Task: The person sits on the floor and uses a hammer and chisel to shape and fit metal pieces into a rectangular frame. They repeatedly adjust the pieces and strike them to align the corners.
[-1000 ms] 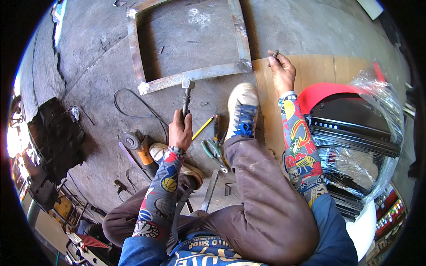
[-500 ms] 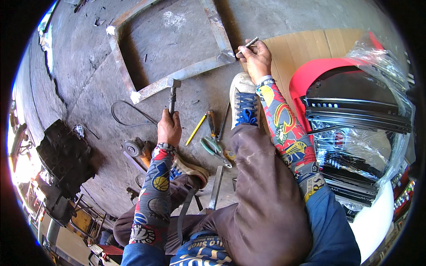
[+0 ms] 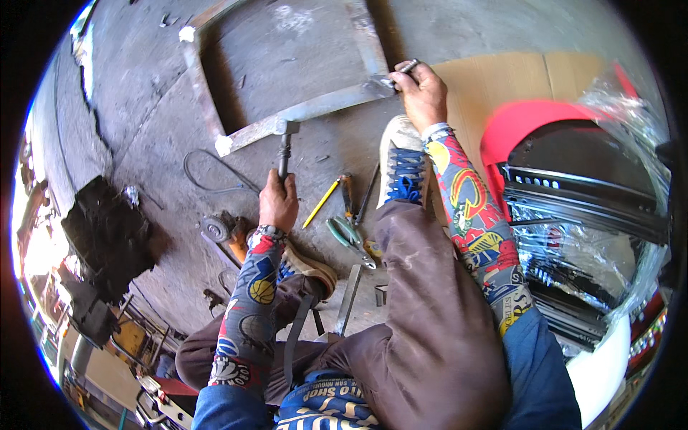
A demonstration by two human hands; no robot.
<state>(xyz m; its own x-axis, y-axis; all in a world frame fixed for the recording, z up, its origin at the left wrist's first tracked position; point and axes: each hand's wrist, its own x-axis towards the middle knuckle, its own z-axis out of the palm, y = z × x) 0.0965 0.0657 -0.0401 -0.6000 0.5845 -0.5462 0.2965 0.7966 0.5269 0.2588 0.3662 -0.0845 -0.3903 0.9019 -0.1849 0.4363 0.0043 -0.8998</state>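
Rod [image 3: 410,66] moved left, near frame corner [image 3: 378,87], pinched between your right fingers [image 3: 403,81]; left fingers [image 3: 289,188] wrap the hammer [image 3: 285,147].

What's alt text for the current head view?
A person's left hand grips a hammer; the right hand holds a short metal rod near a corner of a metal frame. Green-handled pliers and a thin yellow stick lie on the floor.
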